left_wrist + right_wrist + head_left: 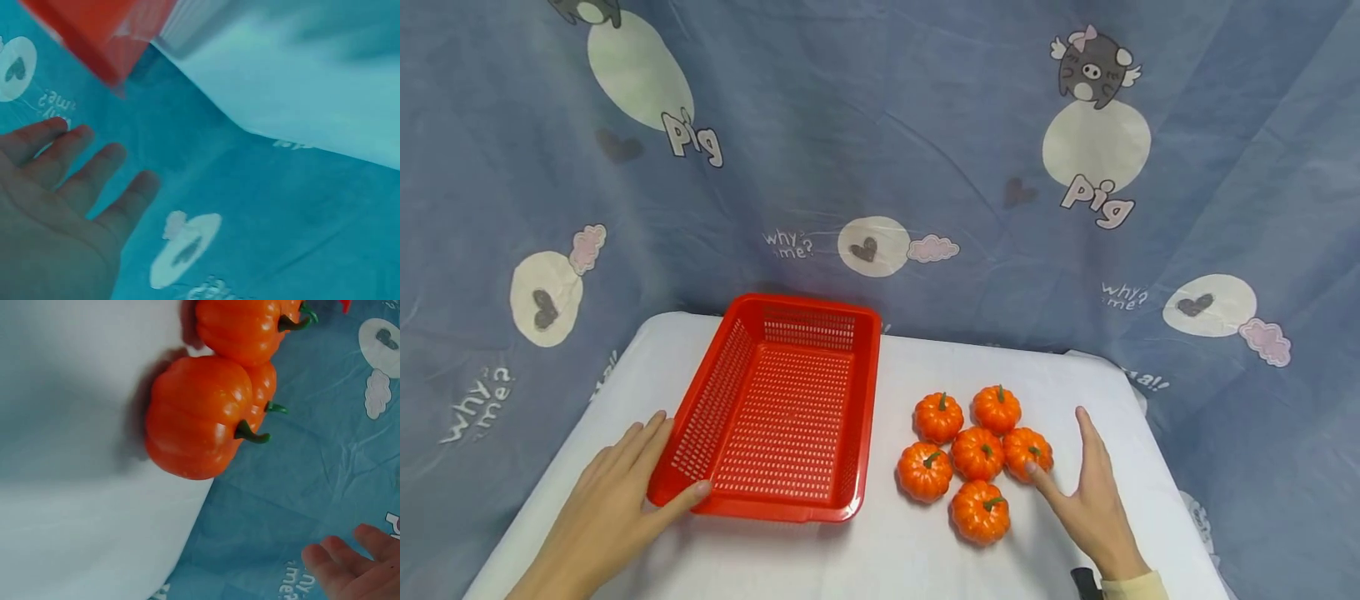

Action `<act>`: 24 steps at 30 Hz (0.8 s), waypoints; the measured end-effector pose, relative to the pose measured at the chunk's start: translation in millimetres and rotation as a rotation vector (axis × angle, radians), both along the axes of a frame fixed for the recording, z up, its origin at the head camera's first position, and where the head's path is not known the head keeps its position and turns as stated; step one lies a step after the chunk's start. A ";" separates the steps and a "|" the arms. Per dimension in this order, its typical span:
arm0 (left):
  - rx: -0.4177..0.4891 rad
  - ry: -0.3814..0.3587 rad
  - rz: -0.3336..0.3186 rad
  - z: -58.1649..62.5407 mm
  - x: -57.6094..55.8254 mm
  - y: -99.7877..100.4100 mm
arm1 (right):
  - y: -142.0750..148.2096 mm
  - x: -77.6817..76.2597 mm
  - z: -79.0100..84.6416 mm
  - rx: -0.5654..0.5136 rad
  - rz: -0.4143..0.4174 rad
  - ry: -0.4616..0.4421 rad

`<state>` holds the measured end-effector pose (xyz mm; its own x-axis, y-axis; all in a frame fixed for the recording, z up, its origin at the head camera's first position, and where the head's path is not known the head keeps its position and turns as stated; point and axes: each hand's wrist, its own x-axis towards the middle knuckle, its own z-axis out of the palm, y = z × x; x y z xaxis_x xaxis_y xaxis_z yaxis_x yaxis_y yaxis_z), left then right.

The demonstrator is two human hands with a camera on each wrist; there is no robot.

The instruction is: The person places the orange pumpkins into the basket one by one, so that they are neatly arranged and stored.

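A red plastic basket point(782, 508) with perforated walls and a mesh bottom stands on the left half of the white table. At its near left corner is my left hand point(613, 500), fingers extended, with the thumb overlapping the front rim in the head view. Several small orange pumpkins point(977, 454) with green stems sit in a cluster right of the basket. Beside them, my right hand point(1097, 508) has thumb and fingers spread apart, holding nothing. Its thumb tip overlaps the rightmost pumpkin point(1028, 450). The right wrist view shows a pumpkin point(194, 419) up close.
The white tabletop point(760, 562) extends in front of the basket and around the pumpkins. Behind it and at both sides hangs a blue cloth point(887, 150) printed with pigs, hearts and clouds. A dark strap end point(1086, 582) shows by the right wrist.
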<state>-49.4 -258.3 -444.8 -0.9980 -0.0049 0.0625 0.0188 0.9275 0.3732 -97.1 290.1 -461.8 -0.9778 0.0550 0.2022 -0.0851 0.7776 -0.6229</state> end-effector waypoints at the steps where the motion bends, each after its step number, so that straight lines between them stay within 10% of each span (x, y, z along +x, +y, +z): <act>1: 0.002 -0.013 0.001 -1.8 2.5 -1.5 | -1.2 1.8 -1.4 -0.001 -0.005 -0.012; 11: 0.029 -0.134 0.018 -11.3 10.2 -7.8 | -17.0 21.7 -27.6 -0.029 0.014 -0.201; 24: 0.021 -0.143 0.010 -15.5 12.1 -7.9 | -29.8 33.5 -53.6 -0.041 0.133 -0.230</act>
